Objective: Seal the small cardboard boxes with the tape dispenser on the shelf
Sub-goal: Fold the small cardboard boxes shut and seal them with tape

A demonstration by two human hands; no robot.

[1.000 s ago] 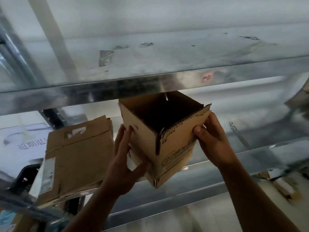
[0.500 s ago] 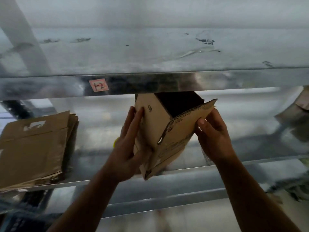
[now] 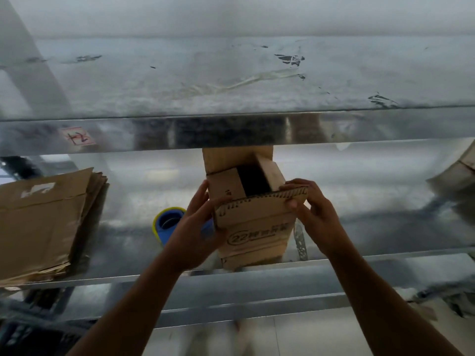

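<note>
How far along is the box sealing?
Done: one small cardboard box is erected, standing on the shelf. In hand: left hand and right hand hold it, flaps open. Left: tape dispenser lies untouched; flattened boxes wait.

Tape dispenser point(image 3: 168, 222) partly hidden behind left hand point(image 3: 195, 235). Flattened cardboard stack point(image 3: 43, 222) cut off at left edge. Far-right carton point(image 3: 460, 170) blurred, cropped.

small cardboard box point(image 3: 257, 237) upright at the shelf point(image 3: 385, 260) edge, top flaps open; blue tape dispenser point(image 3: 168, 222) just left
</note>
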